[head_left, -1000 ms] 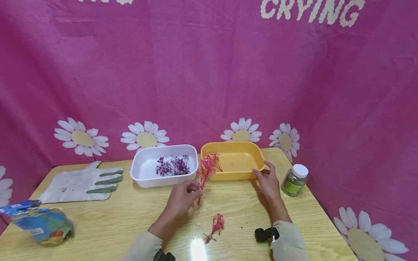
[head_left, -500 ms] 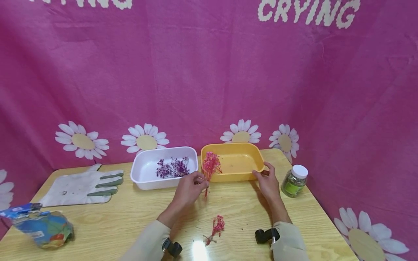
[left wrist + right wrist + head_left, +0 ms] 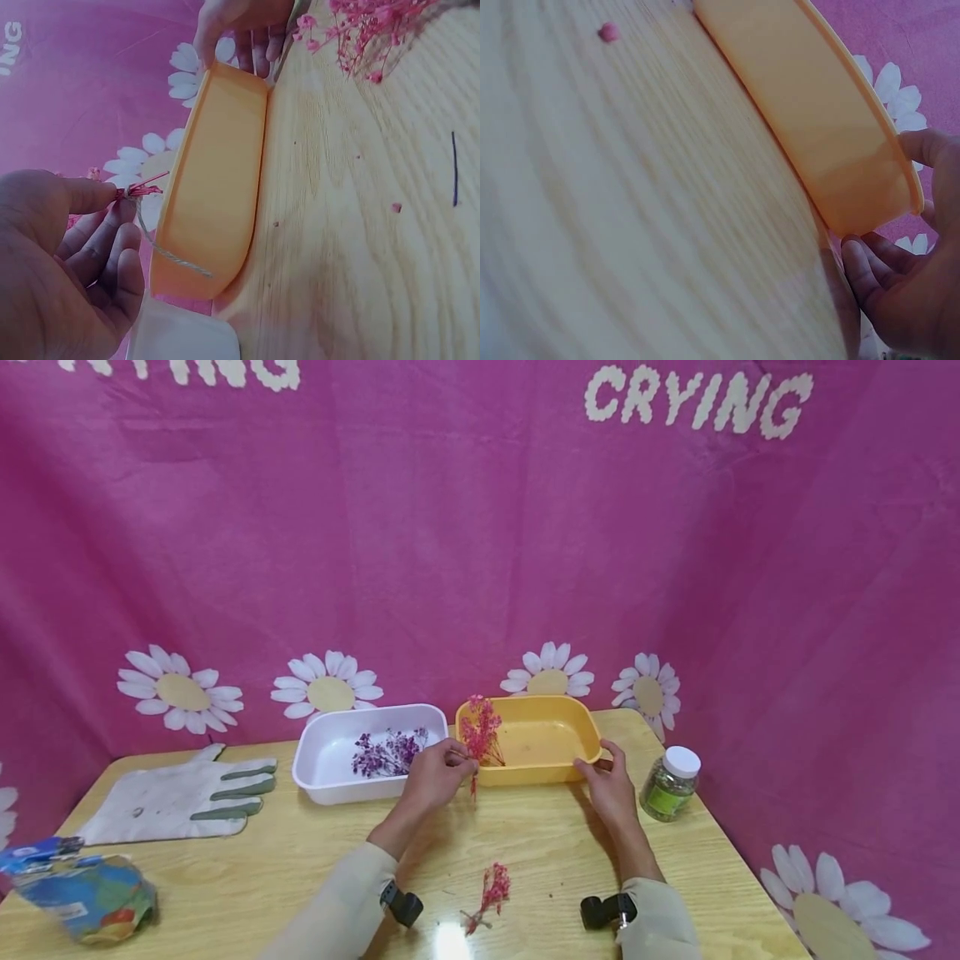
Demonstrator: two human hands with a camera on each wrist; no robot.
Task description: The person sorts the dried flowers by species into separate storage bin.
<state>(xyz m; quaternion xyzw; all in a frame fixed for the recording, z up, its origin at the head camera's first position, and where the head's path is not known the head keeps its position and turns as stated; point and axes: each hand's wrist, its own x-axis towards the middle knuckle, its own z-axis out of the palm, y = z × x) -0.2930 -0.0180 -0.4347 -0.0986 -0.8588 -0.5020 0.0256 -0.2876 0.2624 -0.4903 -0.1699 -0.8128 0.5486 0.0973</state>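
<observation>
My left hand (image 3: 438, 774) pinches a bunch of pink dried flowers (image 3: 482, 724) by its stems. Their heads reach over the front left part of a yellow tub (image 3: 558, 739). In the left wrist view, twine (image 3: 171, 257) tied at the stems dangles in front of the tub's wall. My right hand (image 3: 615, 789) grips the tub's front right corner, thumb on the rim and other fingers low at its end in the right wrist view. A smaller sprig of pink dried flowers (image 3: 492, 893) lies on the table. Whether more pink flowers lie in the tub, I cannot tell.
Left of the yellow tub stands a white tub (image 3: 315, 756) with purple dried flowers (image 3: 386, 753). A white-lidded jar (image 3: 670, 785) is at the right. A grey-green glove (image 3: 180, 797) and a colourful bag (image 3: 86, 897) lie left. Behind the table (image 3: 322, 860) hangs a pink curtain.
My left hand has moved a little right and forward, bringing the pink dried flowers over the yellow tub's left part. My right hand keeps its grip on the tub.
</observation>
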